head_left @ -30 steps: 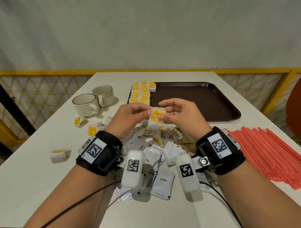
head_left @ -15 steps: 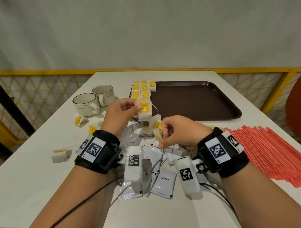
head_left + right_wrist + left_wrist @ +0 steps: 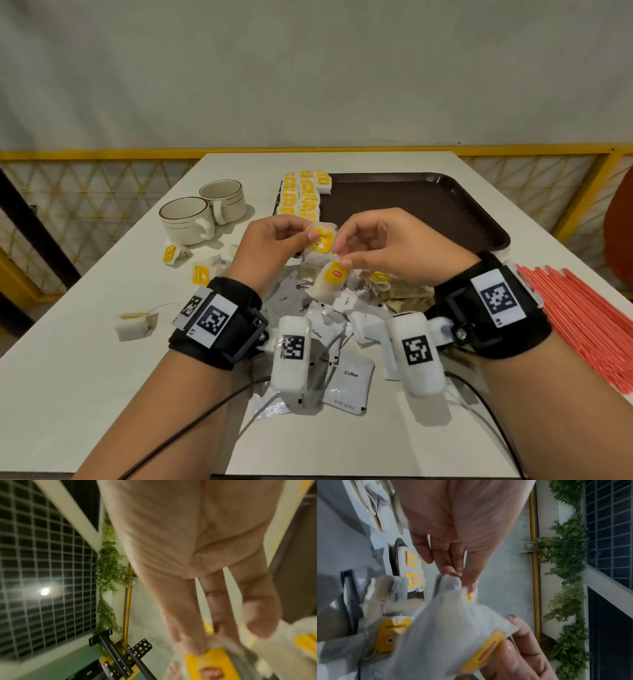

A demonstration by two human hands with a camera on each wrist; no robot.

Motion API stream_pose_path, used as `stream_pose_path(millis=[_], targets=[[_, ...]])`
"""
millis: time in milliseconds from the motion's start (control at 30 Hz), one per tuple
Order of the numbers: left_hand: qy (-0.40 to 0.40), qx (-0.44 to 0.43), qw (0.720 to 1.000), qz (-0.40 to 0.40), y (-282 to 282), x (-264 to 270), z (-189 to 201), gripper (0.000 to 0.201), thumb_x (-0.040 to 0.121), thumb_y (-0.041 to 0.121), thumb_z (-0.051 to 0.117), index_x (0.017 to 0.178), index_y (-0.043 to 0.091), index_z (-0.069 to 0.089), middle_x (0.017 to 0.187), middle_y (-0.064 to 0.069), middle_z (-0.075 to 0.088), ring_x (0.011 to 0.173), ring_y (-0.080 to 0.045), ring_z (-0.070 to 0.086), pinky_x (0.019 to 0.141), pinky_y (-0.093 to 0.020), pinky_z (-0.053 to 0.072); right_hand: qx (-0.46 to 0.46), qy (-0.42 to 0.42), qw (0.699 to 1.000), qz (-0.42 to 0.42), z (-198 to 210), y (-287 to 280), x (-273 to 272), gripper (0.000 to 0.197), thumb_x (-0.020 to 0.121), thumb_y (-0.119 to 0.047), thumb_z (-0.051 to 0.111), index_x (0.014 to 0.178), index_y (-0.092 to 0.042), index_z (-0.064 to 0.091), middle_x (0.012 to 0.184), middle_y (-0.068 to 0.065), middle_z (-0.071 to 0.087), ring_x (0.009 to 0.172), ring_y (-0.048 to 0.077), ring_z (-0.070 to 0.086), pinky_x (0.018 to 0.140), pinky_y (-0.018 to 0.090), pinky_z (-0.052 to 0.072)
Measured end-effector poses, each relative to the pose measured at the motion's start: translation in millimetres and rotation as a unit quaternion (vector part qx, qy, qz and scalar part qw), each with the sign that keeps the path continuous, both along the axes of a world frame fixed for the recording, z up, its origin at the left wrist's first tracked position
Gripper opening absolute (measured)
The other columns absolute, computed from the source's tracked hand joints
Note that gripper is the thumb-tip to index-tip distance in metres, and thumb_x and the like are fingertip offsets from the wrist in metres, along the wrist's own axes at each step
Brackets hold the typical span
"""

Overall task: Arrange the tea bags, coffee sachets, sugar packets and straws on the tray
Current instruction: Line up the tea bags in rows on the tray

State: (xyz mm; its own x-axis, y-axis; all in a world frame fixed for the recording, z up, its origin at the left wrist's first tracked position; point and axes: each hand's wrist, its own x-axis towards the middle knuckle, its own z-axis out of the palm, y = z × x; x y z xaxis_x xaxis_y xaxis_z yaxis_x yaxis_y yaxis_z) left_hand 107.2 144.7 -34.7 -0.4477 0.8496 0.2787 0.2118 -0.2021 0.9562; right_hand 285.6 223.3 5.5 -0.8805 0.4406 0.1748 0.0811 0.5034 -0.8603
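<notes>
Yellow-tagged tea bags fill both hands: the left hand (image 3: pixel 274 240) pinches one tea bag (image 3: pixel 321 244) between thumb and fingertips, and the right hand (image 3: pixel 387 246) pinches a second tea bag (image 3: pixel 330 279) that hangs just below the first. Both hands hover close together above the bench (image 3: pixel 85 342). Directly beneath them lies a heap of white coffee sachets (image 3: pixel 349 387) mixed with more tea bags and brown packets (image 3: pixel 407 294). Beyond the hands sits the dark brown tray (image 3: pixel 428 212), with rows of tea bags (image 3: pixel 303 195) lined up along its left edge. Right of the right hand lies a spread of red straws (image 3: pixel 582 318). Left of the left hand stand two cups (image 3: pixel 202 209), with a few loose tea bags (image 3: pixel 135 325) scattered near them.
</notes>
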Motion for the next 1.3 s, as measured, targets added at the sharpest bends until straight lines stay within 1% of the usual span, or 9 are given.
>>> stream_pose_path(millis=[133,267,500,667,800,900,1133,1200,1300], targets=[[0.011,-0.013,0.999,-0.033,-0.5,1.6,-0.2,0.008,0.083,0.003,0.067,0.09,0.005,0.071,0.082,-0.005,0.071,0.072,-0.009,0.064,0.069,-0.018,0.051,-0.103,0.052,0.993,0.04,-4.4,0.5,5.2,0.027,0.079,0.007,0.069,0.096,-0.014,0.067,0.088,0.009,0.065,0.078,0.024,0.065,0.068,0.03,0.058],[0.032,-0.016,0.999,-0.035,-1.7,3.6,0.5,0.01,0.082,0.002,0.067,0.087,0.01,0.071,0.08,-0.002,0.071,0.072,-0.006,0.064,0.069,-0.015,0.05,-0.101,0.054,0.993,0.042,-5.0,2.1,7.0,0.032,0.073,0.008,0.073,0.098,-0.012,0.068,0.085,0.011,0.068,0.078,0.019,0.066,0.074,0.025,0.055],[0.024,-0.01,0.999,-0.04,-1.1,6.0,0.6,0.01,0.081,0.002,0.068,0.084,0.012,0.07,0.072,0.006,0.07,0.069,-0.003,0.064,0.065,-0.012,0.049,-0.055,0.056,0.997,-0.013,-9.9,1.7,3.6,0.02,0.077,0.0,0.074,0.091,-0.014,0.07,0.081,0.007,0.072,0.075,0.017,0.068,0.073,0.04,0.059],[0.028,-0.008,0.999,-0.035,-1.4,5.5,1.3,0.01,0.081,0.002,0.068,0.084,0.011,0.07,0.075,0.003,0.071,0.07,-0.005,0.065,0.067,-0.014,0.05,-0.156,0.106,0.982,0.025,-8.1,-3.6,3.5,0.025,0.07,-0.001,0.072,0.093,-0.008,0.067,0.078,0.003,0.071,0.072,0.012,0.066,0.064,0.023,0.056],[0.016,-0.012,0.999,-0.028,-1.3,3.2,1.0,0.009,0.081,0.003,0.069,0.084,0.011,0.07,0.078,-0.001,0.072,0.073,-0.009,0.066,0.073,-0.02,0.054,-0.09,0.102,0.99,-0.05,-10.1,3.9,2.9,0.018,0.08,0.004,0.069,0.092,-0.009,0.067,0.082,0.005,0.067,0.076,0.013,0.066,0.072,0.03,0.059],[0.014,-0.013,0.999,-0.03,-1.7,3.2,1.3,0.008,0.082,0.003,0.068,0.086,0.009,0.07,0.081,-0.003,0.072,0.072,-0.008,0.066,0.07,-0.019,0.053,-0.128,0.099,0.986,-0.025,-9.8,0.5,2.6,0.018,0.082,0.005,0.066,0.093,-0.009,0.066,0.084,0.009,0.065,0.075,0.016,0.066,0.068,0.031,0.06],[0.014,-0.012,0.999,-0.027,-1.2,2.8,-0.1,0.007,0.082,0.002,0.068,0.088,0.006,0.07,0.078,-0.002,0.072,0.07,-0.008,0.066,0.07,-0.018,0.053,-0.125,0.076,0.989,0.002,-11.3,0.4,1.7,0.044,0.07,0.007,0.075,0.11,-0.008,0.064,0.087,0.009,0.067,0.073,0.017,0.065,0.076,0.027,0.058],[0.022,-0.01,0.999,-0.025,-1.2,3.3,0.0,0.007,0.082,0.003,0.068,0.089,0.004,0.07,0.077,-0.003,0.071,0.069,-0.006,0.065,0.068,-0.015,0.051,-0.161,0.093,0.982,0.027,-11.9,-2.4,1.2,0.043,0.068,0.003,0.075,0.108,-0.009,0.064,0.084,0.009,0.068,0.072,0.016,0.065,0.073,0.026,0.057],[0.03,-0.019,0.999,-0.031,-1.2,3.2,-0.3,0.006,0.082,0.002,0.068,0.087,0.005,0.069,0.078,-0.004,0.07,0.07,-0.007,0.064,0.067,-0.015,0.05,-0.133,0.124,0.983,-0.03,-14.5,-2.0,-1.8,0.035,0.073,0.007,0.073,0.103,-0.008,0.065,0.08,0.007,0.068,0.073,0.015,0.066,0.071,0.03,0.058]])
